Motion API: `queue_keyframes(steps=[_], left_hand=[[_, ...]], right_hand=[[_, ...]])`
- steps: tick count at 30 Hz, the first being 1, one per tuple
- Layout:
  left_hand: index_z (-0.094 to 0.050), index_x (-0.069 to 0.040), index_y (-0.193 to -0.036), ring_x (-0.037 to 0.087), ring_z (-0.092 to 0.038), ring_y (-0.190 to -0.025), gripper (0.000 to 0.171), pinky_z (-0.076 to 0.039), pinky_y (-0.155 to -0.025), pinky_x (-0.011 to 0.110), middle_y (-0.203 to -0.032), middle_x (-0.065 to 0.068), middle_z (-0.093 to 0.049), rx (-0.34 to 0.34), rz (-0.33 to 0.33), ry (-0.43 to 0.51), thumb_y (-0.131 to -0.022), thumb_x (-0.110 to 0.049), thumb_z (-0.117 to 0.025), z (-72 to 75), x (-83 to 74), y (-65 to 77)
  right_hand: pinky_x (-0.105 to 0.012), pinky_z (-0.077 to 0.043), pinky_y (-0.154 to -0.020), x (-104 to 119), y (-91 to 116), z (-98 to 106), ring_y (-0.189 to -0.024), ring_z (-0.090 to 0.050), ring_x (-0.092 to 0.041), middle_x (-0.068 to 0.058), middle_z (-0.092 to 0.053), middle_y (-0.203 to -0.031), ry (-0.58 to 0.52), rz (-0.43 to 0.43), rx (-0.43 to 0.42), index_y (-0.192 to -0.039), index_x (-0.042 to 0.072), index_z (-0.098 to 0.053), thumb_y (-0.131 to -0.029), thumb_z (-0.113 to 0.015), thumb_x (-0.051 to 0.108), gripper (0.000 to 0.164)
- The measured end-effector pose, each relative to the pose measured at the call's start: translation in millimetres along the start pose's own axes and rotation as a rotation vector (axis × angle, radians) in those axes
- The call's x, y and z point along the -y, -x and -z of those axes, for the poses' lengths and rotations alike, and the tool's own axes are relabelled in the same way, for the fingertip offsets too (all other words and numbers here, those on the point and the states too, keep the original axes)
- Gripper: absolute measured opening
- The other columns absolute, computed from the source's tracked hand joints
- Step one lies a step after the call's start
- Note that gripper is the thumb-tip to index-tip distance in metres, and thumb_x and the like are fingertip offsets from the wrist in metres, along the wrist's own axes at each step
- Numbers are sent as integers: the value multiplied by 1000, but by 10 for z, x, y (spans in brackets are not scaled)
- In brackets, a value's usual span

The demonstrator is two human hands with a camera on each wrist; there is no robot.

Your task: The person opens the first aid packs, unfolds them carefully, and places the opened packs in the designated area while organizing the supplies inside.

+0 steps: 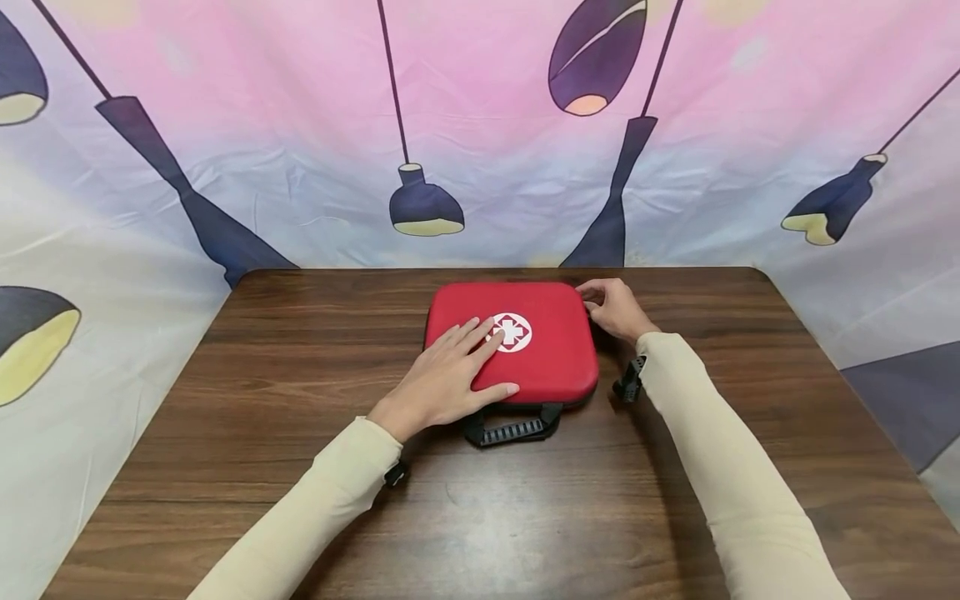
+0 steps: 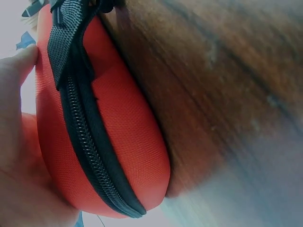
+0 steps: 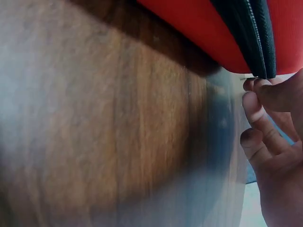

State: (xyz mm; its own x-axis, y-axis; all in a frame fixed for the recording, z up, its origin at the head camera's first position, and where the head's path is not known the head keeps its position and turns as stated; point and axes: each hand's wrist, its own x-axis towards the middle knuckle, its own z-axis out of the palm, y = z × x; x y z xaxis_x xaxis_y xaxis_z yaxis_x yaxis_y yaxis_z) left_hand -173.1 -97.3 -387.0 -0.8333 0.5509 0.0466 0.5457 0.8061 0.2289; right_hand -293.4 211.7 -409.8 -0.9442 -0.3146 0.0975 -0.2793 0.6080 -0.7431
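Note:
A red first aid case [image 1: 555, 362] with a white cross emblem [image 1: 513, 332] lies flat on the wooden table, its black handle [image 1: 513, 431] toward me. My left hand [image 1: 438, 379] rests on the lid's left part, fingers spread and the thumb near the front edge. At the far right corner, my right hand [image 1: 617, 310] has its thumb and index finger pinched together at the zipper pull, which the fingertips mostly cover. The left wrist view shows the black zipper [image 2: 87, 139] closed along the near side. Another stretch of zipper [image 3: 258, 35] runs toward the right fingertips.
The brown wooden table [image 1: 300, 375] extends around the case on all sides. A printed cloth backdrop [image 1: 322, 167] with lamp drawings hangs behind the far edge. Each wrist wears a black strap, one of them a wrist device [image 1: 632, 379] near the case's right side.

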Motion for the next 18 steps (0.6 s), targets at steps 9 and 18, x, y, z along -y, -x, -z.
queue_keyframes(steps=[9,18], left_hand=[[-34,-18,-160,27,-18,-154,87,-14,-125,43,-166,7,-24,-3,7,-9,-94,-73,-47,1,6,38],[-38,-17,-158,28,-19,-153,88,-17,-125,44,-166,8,-26,29,4,15,-91,-73,-52,60,60,38]], right_hand=[[-43,-56,-86,-12,-59,-65,-105,-66,-41,-30,-62,-127,-36,-12,49,-128,-12,-63,-94,-52,-13,36],[-38,-55,-79,-29,-88,-80,-100,-66,-38,-29,-67,-114,24,-15,39,-114,-13,-68,-95,-55,-10,24]])
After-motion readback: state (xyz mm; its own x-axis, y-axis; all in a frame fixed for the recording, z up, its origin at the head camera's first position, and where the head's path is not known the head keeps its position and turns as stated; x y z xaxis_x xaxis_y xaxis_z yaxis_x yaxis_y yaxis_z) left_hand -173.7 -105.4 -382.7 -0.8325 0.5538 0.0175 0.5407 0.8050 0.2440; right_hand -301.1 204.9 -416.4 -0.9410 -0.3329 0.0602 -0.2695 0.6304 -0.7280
